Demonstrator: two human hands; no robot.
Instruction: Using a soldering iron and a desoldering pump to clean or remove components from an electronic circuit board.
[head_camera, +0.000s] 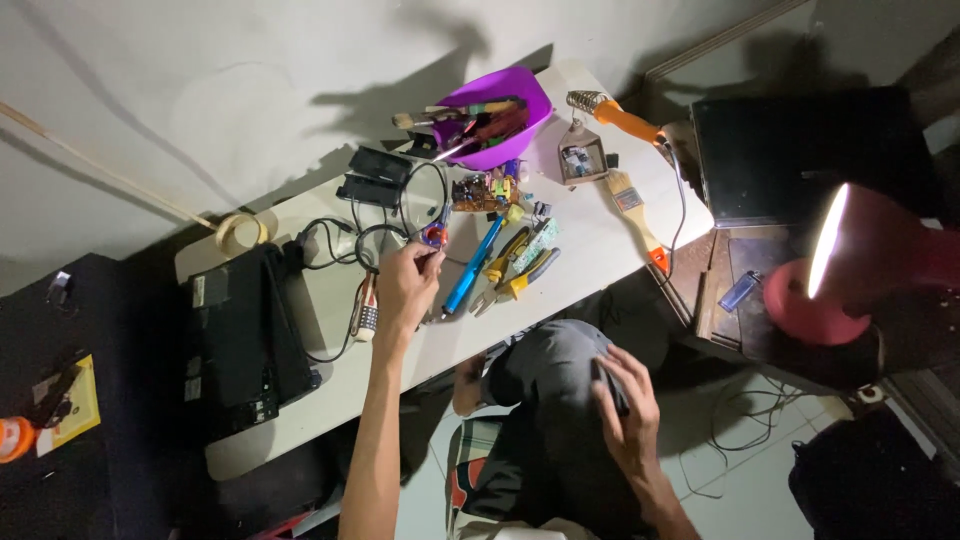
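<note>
My left hand (408, 285) reaches over the white table (600, 250) and pinches a small red and blue tool (436, 232) that lies among black cables (345, 240). Just right of it lie a blue soldering tool (475, 265) and yellow-handled pliers (515, 270). My right hand (625, 405) rests on my knee in grey trousers, below the table edge, and seems to cover a small dark object. A green circuit board (483, 190) lies beyond the pliers.
A purple bowl (500, 115) of tools stands at the far edge. An orange soldering iron on its stand (615, 115), a paintbrush (635, 215), a black laptop (240, 340), tape roll (240, 232) and a lit red lamp (850, 270) surround the work area.
</note>
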